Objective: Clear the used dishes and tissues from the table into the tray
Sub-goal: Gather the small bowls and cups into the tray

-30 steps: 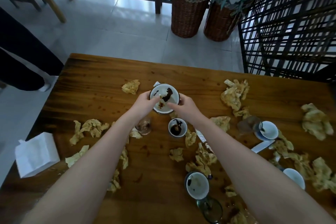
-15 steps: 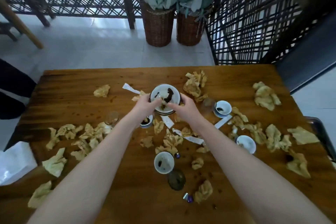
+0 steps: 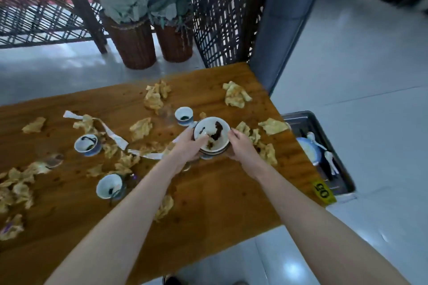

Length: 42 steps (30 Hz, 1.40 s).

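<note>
Centre frame, the stack of bowls (image 3: 212, 139) shows only its top bowl clearly. The ones beneath sit behind the left hand (image 3: 188, 146) and right hand (image 3: 242, 147) gripping its sides, so the count can't be called, and the fingers underneath are out of sight. Over at the right, the tray (image 3: 332, 149) is partly behind the table (image 3: 220, 192) corner, its pale dish (image 3: 305, 149) and spoons (image 3: 311, 136) smeared. Far left, tissues (image 3: 20, 190) run off the frame. The yellow label (image 3: 323, 192) is hard to read. Upper right is just dark blur.
</note>
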Tool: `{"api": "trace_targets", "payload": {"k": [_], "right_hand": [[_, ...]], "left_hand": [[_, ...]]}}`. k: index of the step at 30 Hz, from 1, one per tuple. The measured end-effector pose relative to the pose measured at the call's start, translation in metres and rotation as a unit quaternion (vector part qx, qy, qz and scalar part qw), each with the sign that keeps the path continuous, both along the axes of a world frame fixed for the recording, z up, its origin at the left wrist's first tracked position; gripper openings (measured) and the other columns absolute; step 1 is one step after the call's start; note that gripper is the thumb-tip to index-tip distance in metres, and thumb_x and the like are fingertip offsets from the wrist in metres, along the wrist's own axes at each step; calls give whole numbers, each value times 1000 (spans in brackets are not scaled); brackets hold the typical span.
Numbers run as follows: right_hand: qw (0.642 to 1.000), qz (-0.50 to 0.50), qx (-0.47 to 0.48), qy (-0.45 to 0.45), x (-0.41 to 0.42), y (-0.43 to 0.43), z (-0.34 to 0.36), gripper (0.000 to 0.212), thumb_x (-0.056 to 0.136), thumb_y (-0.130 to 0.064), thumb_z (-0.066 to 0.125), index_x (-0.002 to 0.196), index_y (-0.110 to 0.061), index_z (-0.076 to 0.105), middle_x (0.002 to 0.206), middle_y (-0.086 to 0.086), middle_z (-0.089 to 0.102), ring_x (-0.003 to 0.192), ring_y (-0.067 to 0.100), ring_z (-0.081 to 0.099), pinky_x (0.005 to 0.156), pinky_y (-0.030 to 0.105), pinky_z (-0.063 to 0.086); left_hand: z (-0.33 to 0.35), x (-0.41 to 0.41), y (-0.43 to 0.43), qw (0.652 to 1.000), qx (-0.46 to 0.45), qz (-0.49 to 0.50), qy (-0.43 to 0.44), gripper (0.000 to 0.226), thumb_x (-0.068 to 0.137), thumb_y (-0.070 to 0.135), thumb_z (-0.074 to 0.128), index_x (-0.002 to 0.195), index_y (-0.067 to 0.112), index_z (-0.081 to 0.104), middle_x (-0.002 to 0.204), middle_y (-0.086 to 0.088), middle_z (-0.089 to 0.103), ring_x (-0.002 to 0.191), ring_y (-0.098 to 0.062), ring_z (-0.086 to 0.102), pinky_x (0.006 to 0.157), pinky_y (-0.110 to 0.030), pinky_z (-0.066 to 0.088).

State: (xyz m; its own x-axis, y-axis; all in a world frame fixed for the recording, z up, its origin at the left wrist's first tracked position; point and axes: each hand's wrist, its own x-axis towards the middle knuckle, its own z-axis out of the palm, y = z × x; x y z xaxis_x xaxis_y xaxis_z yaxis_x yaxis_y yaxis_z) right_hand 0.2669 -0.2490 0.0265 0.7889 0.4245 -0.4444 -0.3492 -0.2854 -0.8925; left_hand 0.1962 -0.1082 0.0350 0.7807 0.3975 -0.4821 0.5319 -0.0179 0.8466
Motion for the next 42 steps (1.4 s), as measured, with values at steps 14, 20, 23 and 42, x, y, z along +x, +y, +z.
{"api": "trace_targets", "payload": {"k": [14, 20, 23, 42], "right_hand": [[995, -97, 13, -17, 56, -196, 5, 22, 100, -26, 42, 94, -36, 61, 93, -12, 66, 85, 3, 63, 61, 19, 56], [992, -123, 15, -20, 92, -239, -8, 26, 101, -22, 41, 122, -16, 56, 109, 2, 65, 95, 9, 63, 76, 26, 56], [991, -131, 21, -12, 122, -254, -13, 28, 102, -20, 41, 125, -13, 54, 111, 4, 64, 92, 8, 64, 72, 23, 56], [996, -81, -11, 31, 303, -305, -62, 32, 100, -19, 44, 131, -12, 50, 130, 9, 52, 118, 21, 54, 81, 28, 52]], "left_hand": [[5, 90, -183, 993, -9, -119, -14, 20, 93, 25, 59, 112, 24, 59, 103, -4, 67, 95, -24, 65, 85, -38, 56], [-12, 141, -224, 989, -3, -147, -24, 20, 92, 26, 61, 109, 30, 51, 94, 11, 60, 93, -17, 61, 75, -26, 51], [-23, 174, -238, 987, -8, -157, -20, 30, 91, 25, 62, 118, 27, 51, 100, 7, 61, 91, -12, 61, 73, -23, 52], [-95, 338, -287, 994, -47, -99, -3, 36, 86, 21, 69, 96, 46, 44, 93, 22, 55, 81, 6, 57, 50, -5, 44]]}}
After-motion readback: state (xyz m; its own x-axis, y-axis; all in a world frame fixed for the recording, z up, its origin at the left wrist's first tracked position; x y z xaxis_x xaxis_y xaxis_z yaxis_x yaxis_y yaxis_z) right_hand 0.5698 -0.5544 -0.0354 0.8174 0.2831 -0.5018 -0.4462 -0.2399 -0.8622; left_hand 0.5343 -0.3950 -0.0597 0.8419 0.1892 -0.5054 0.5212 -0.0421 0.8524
